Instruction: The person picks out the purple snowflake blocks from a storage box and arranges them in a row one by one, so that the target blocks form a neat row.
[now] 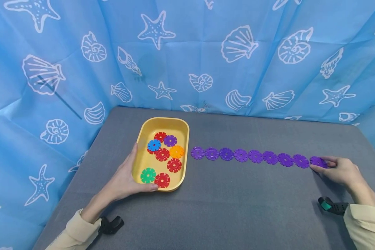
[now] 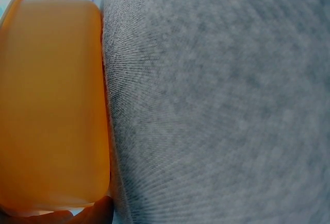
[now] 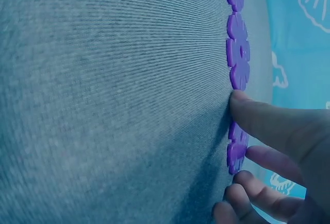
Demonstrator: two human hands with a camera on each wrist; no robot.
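Note:
My left hand [image 1: 123, 178] grips the near left corner of a yellow plastic tray [image 1: 139, 139], thumb along the near rim and fingers against its left side. In the left wrist view the tray's side wall [image 2: 54, 105] fills the left, with fingertips at its bottom end. At the right end of a row of purple snowflake discs [image 1: 255, 156], my right hand [image 1: 343, 172] holds the last purple disc [image 1: 318, 162] between thumb and fingers. The right wrist view shows that disc [image 3: 237, 149] low over the cloth, partly behind the thumb, right beside its neighbour [image 3: 238, 51].
Inside the tray lie several red discs [image 1: 162, 155], plus a blue disc [image 1: 154, 145], a purple one [image 1: 170, 140], an orange one [image 1: 176, 151] and a green one [image 1: 148, 175]. Grey cloth [image 1: 237, 208] covers the table. A blue shell-print curtain [image 1: 187, 62] hangs behind it.

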